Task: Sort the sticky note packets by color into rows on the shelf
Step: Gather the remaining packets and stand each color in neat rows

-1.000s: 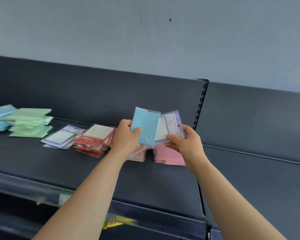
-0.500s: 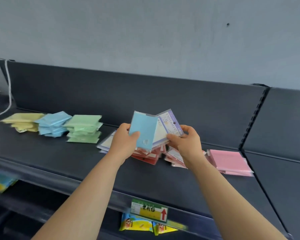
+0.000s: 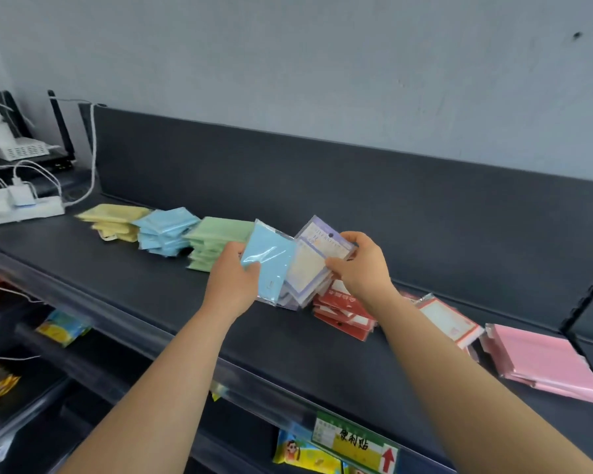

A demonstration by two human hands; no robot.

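- The left hand [image 3: 231, 280] grips a blue packet [image 3: 271, 261], with the thumb on its front face and the fingers behind it.
- The right hand [image 3: 360, 268] pinches a purple-bordered packet [image 3: 317, 258] at its upper right edge.
- The two packets are fanned, and the blue one overlaps the purple-bordered one. Both are held above the shelf [image 3: 134, 285], in front of its back panel.
- The shelf carries sorted piles in a row. From the left: yellow pile [image 3: 115, 217], blue pile [image 3: 165, 230], green pile [image 3: 216, 241].
- A purple-bordered pile [image 3: 290, 301] lies below the held packets, mostly hidden.
- To the right follow the red pile [image 3: 343, 313], the red-bordered white packets [image 3: 449, 323] and the pink pile [image 3: 541, 364].
- A white power strip [image 3: 21, 210] with plugged cables lies to the left of the yellow pile.
- A price label [image 3: 355, 446] is fixed to the front rail of the shelf.
- Change from one second ago: both hands keep the same packets and grips. The view has swung left, so the yellow pile and the power strip are now in view. The pink pile now sits far right.
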